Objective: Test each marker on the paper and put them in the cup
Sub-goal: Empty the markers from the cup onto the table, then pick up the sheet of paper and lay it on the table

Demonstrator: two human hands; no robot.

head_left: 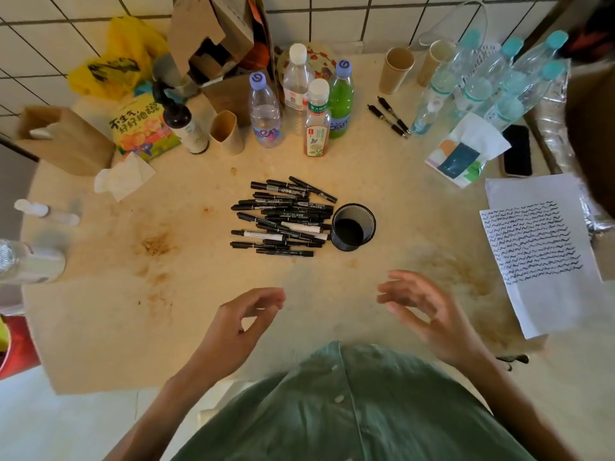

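Your left hand (244, 316) is hovering above the near part of the table (100, 311), its fingers loosely curled and holding nothing. Beyond it, at the table's centre, the markers (283, 216) are lying in a loose pile, most of them pointing roughly sideways. The black mesh cup (353, 226) is standing upright just beside the pile on its right, touching or nearly touching the closest marker ends; you cannot tell whether anything is sitting inside it. Your right hand (427, 314) is hovering nearer to you than the cup, fingers spread and relaxed, gripping nothing. The paper (542, 261), covered in rows of black squiggles, is lying at the table's right edge, well apart from both hands.
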